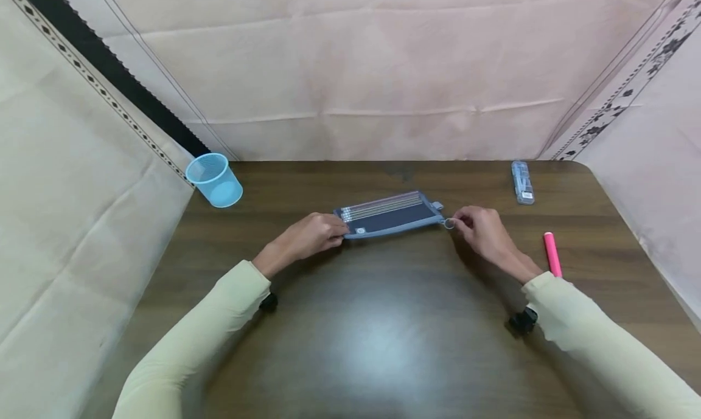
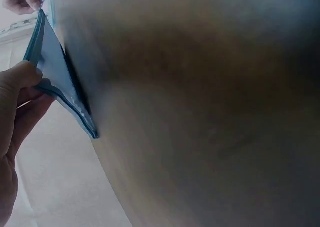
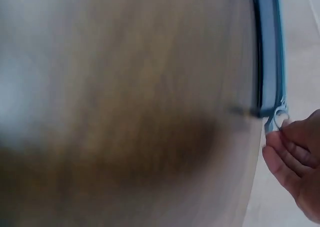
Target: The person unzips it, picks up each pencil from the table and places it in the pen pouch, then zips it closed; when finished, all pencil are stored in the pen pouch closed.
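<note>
A dark blue zip pouch (image 1: pixel 391 215) with light blue edging and pale stripes, which look like pencils, is held at the middle of the table. My left hand (image 1: pixel 313 235) grips its left end; in the left wrist view the thumb lies on one face of the pouch (image 2: pixel 55 62) and fingers lie behind it. At the other end my right hand (image 1: pixel 487 236) pinches the ring-shaped zipper pull (image 1: pixel 449 224). The right wrist view shows this ring (image 3: pixel 281 113) between thumb and fingers, at the corner of the pouch. What is inside the pouch is hidden.
A light blue mesh cup (image 1: pixel 216 180) stands at the table's back left. Toward the back right lies a small blue pack (image 1: pixel 523 182). A pink marker (image 1: pixel 552 253) lies beside my right forearm, partly behind the sleeve. Pale cloth (image 1: pixel 350 72) hangs around the brown table (image 1: pixel 350 346).
</note>
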Motion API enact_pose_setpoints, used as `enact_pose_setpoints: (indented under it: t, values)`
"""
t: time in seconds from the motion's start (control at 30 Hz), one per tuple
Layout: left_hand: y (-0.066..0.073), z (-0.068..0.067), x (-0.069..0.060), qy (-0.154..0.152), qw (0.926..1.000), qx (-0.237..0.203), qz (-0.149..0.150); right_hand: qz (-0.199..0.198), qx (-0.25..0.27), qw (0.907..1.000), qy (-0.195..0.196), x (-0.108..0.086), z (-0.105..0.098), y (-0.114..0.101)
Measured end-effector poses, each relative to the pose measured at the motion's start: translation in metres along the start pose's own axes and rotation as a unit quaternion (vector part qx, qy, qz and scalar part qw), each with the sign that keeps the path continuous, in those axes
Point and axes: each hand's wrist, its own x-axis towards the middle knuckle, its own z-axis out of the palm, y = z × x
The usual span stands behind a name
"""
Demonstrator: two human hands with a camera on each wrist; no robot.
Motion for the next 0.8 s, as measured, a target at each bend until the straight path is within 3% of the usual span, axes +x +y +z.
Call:
enact_pose_setpoints:
  t: [0.1,0.23,0.43,0.57,0.8]
  values:
    - [-0.009,-0.003,-0.001,-0.018,0.9991,0.038,-0.011,0.005,0.030,0.9988,-0.039,-0.003,0.003,-0.008]
    - [-0.022,-0.003,0.003,-0.057,0.9952,0.071,-0.034,0.053,0.081,0.9923,-0.077,-0.006,0.008,-0.018]
    - [-0.026,0.002,-0.003,-0.111,0.9884,0.076,-0.069,0.084,0.113,0.9834,-0.115,-0.002,0.015,-0.020]
    - [-0.020,0.007,-0.011,-0.125,0.9847,0.065,-0.103,0.080,0.111,0.9828,-0.124,-0.003,0.021,-0.016]
    - [-0.012,0.008,-0.021,-0.096,0.9860,0.033,-0.133,0.062,0.097,0.9862,-0.118,-0.012,0.026,-0.005]
